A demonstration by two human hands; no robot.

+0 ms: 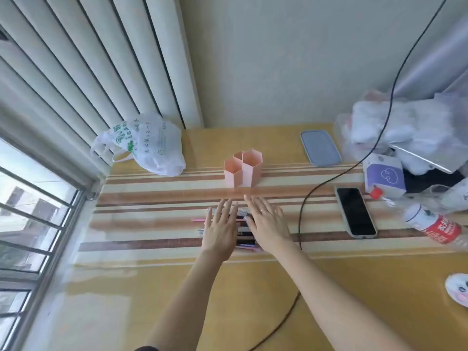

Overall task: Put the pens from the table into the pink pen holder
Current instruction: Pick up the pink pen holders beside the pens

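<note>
Both hands flat, fingers straight: left hand [219,233] and right hand [269,224] over pens [243,235] on tabletop [152,287]; pink pen holder [243,171] stands beyond, apart.

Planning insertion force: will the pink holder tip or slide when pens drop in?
The holder looks thin-walled, empty and tall, so probably light and apt to slide on the glossy table. Its three clustered cells give a broad base, so tipping seems unlikely.

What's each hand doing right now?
Left hand: open, fingers straight, flat over the pens.
Right hand: open, fingers straight, flat over the pens.
</note>
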